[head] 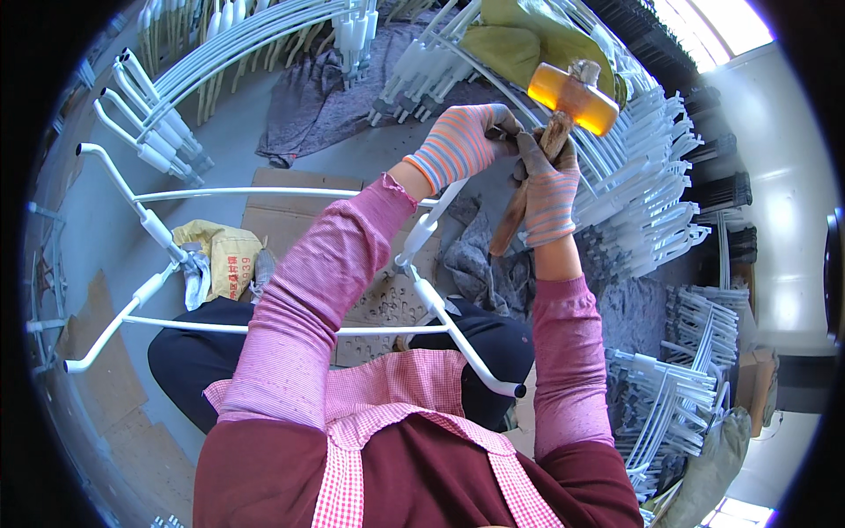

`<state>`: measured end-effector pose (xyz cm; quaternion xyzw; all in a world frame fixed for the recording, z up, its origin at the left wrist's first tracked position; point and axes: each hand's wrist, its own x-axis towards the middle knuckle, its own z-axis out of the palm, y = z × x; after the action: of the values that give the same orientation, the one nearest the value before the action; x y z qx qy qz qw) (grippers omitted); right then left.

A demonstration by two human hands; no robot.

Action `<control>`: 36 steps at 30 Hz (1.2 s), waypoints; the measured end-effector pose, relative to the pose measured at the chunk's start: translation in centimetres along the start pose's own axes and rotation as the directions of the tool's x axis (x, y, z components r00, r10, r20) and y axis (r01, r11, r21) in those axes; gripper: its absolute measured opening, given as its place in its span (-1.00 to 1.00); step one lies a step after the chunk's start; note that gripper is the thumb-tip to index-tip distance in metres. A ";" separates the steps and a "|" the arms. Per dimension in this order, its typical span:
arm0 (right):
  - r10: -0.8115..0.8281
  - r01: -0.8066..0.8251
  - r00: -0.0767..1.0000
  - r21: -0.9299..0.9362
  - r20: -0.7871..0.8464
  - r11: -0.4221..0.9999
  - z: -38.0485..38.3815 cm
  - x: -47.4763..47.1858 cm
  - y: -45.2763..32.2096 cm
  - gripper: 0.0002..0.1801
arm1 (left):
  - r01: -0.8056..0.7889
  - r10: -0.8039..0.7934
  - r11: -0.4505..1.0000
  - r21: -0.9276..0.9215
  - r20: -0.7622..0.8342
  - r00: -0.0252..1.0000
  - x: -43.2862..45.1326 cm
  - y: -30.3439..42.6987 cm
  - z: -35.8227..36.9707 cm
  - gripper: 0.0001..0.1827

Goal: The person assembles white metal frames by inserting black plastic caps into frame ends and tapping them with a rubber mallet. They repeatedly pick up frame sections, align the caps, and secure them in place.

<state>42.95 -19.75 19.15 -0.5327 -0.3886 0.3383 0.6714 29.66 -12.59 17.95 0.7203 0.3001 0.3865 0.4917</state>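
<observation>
A white metal tube frame (231,193) with bent legs and black end caps (519,391) lies across my lap. My right hand (551,178), in a striped knit glove with dark fingers, holds the wooden handle of a mallet (572,99) with an amber, translucent head, which points up and away. My left hand (465,142), gloved alike, has its fingertips close to those of the right hand, at the frame's far right upper end. Whether a small part is pinched between the fingers cannot be made out, as they cover that end.
Stacks of white tube frames (634,152) stand at the right, with more at the far left (152,132). A yellow woven sack (221,254) bearing writing sits beyond my left knee. Cardboard (297,179) and grey cloths (317,105) lie on the floor. An olive cloth (505,49) covers some frames.
</observation>
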 end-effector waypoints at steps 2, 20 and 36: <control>0.001 0.000 1.000 0.008 -0.007 1.000 0.0 -0.1 0.2 -0.72 | -0.035 0.035 0.999 -0.004 -0.031 0.999 0.0 -0.3 0.3 -0.72; -0.077 0.041 0.994 -0.376 -0.080 0.926 -1.7 -1.0 -1.3 -0.71 | -0.018 0.018 0.999 -0.032 -0.001 1.000 0.6 -0.6 -0.2 -0.78; -0.018 0.171 0.980 -0.791 0.198 0.588 -4.3 -5.0 -2.9 -0.68 | -0.116 0.113 0.993 -0.038 -0.068 0.991 2.0 -3.2 0.8 -0.69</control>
<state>44.50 -26.64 20.66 -0.7259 -0.5823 0.1341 0.3405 31.22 -10.21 15.25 0.7129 0.2659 0.4437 0.4735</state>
